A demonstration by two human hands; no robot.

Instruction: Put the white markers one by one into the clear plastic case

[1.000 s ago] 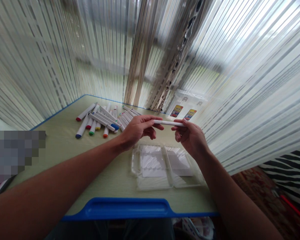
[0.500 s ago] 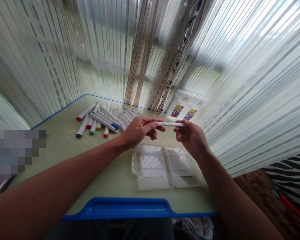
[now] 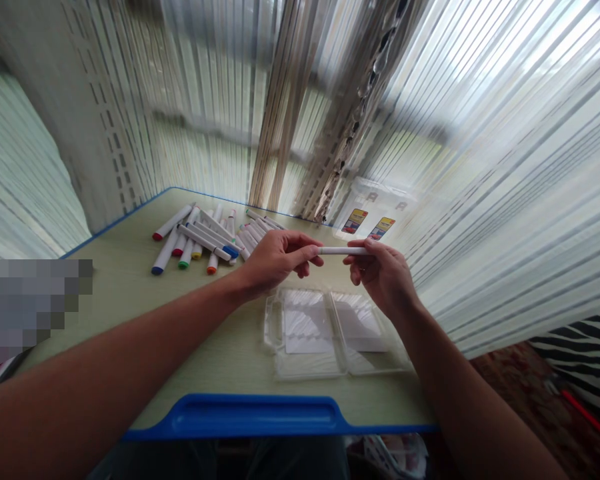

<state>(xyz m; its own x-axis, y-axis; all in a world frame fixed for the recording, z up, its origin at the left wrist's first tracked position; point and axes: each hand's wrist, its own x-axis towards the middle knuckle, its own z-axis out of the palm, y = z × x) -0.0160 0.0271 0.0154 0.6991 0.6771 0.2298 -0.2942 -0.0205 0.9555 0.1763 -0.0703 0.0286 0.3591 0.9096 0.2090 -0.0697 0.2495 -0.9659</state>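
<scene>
Between my two hands a slim white marker (image 3: 336,251) is held level above the table. My left hand (image 3: 280,261) pinches its left end between thumb and fingers. At the other end, my right hand (image 3: 384,267) grips it with thumb and fingertips, other fingers curled beneath. Below the hands lies an opened clear plastic case (image 3: 310,365) with white sheets (image 3: 307,323) inside. A pile of white markers (image 3: 205,241) with coloured ends, red, blue, green, yellow and orange, lies left of my left hand. Slimmer markers (image 3: 254,232) lie just behind that hand, partly hidden by it.
The pale table (image 3: 190,373) has a blue rim with a moulded blue tray (image 3: 255,415) at its front edge. A clear plastic box lid with two labels (image 3: 363,210) leans at the back against sheer curtains (image 3: 205,100). A blurred-out object (image 3: 25,313) sits at far left.
Both hands keep hold of the marker and have shifted only very slightly. The left curtain hangs a little differently, with a wider gap at its side. The pile and the case stay put.
</scene>
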